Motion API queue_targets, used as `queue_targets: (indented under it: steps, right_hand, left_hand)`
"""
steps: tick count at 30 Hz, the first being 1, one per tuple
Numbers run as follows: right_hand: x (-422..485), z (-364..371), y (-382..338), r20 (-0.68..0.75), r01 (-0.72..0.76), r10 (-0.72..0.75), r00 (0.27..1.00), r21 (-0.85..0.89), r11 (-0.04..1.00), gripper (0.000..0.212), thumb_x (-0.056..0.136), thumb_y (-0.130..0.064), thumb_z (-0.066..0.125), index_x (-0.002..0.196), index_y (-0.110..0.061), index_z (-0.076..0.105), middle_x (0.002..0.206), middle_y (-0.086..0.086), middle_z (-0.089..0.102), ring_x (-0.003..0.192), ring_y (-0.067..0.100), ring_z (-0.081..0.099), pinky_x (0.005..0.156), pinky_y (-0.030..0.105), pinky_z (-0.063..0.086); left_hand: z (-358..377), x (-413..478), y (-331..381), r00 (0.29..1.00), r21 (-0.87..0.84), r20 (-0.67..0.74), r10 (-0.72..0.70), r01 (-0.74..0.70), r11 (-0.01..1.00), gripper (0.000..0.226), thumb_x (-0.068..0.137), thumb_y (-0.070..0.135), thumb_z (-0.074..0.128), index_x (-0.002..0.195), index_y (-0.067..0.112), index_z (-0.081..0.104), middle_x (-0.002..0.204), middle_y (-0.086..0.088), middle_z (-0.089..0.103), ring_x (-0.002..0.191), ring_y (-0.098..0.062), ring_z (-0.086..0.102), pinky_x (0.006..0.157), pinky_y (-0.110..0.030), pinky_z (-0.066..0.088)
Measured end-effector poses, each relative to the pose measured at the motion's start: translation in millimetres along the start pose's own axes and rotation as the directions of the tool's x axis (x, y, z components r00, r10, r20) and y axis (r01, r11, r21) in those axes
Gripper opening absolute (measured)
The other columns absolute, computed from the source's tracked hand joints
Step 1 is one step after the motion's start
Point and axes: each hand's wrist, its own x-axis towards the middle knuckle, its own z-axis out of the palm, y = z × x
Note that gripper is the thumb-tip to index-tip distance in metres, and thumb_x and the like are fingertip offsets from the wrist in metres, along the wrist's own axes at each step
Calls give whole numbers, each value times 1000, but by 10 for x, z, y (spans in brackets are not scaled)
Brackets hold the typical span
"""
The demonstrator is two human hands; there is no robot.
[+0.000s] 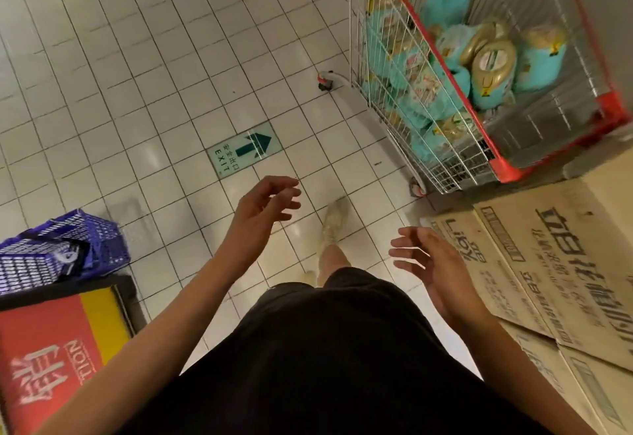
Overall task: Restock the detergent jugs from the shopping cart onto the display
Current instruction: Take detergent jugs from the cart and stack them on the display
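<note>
A wire shopping cart (376,68) with red trim stands at the upper right on the tiled floor. Several turquoise detergent jugs (537,61) with gold caps lie piled inside it. My left hand (267,205) hovers over the floor at centre, fingers loosely curled, holding nothing. My right hand (424,260) floats lower right of it, fingers spread and relaxed, also empty. Both hands are well short of the cart. No display is in view.
Stacked brown cardboard boxes (555,263) sit at the right, just below the cart. A purple plastic basket (58,249) and a red and yellow box (54,349) lie at the left. A green exit arrow sticker (241,152) marks the floor. My shoe (334,218) steps forward.
</note>
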Motion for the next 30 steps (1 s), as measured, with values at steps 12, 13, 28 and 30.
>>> queue_targets:
  steps: [12,13,28,30]
  right_hand:
    - [1819,255,-1446,101,18,-18,995,7,1000,33,114,-27,42,115,-9,70,106,12,77,103,32,74,91,45,58]
    - [1938,267,-1595,110,34,-35,993,11,999,33,113,-28,43,115,-9,70,106,12,77,102,30,74,90,43,60]
    - [3502,240,-2843,-136,48,-17,991,228,972,40,100,-44,50,111,-13,73,104,12,77,96,28,75,80,35,61]
    - [3665,220,-2941,-205,24,34,978,273,962,38,105,-40,49,111,-11,73,102,12,77,96,30,75,78,35,60]
  left_hand:
    - [-76,1471,536,983,116,-105,-154,166,979,22,109,13,50,125,15,66,119,-3,73,105,-18,73,95,-42,61]
    - [-79,1595,576,981,118,-109,-162,175,978,22,109,13,51,125,15,66,119,-2,72,105,-17,73,95,-40,61]
    - [405,4431,1503,955,217,251,-157,103,971,19,107,18,58,121,25,69,115,4,75,106,-19,75,86,-33,62]
    - [509,4858,1715,933,235,323,-161,86,968,18,104,26,60,119,25,70,113,2,76,104,-20,75,88,-36,62]
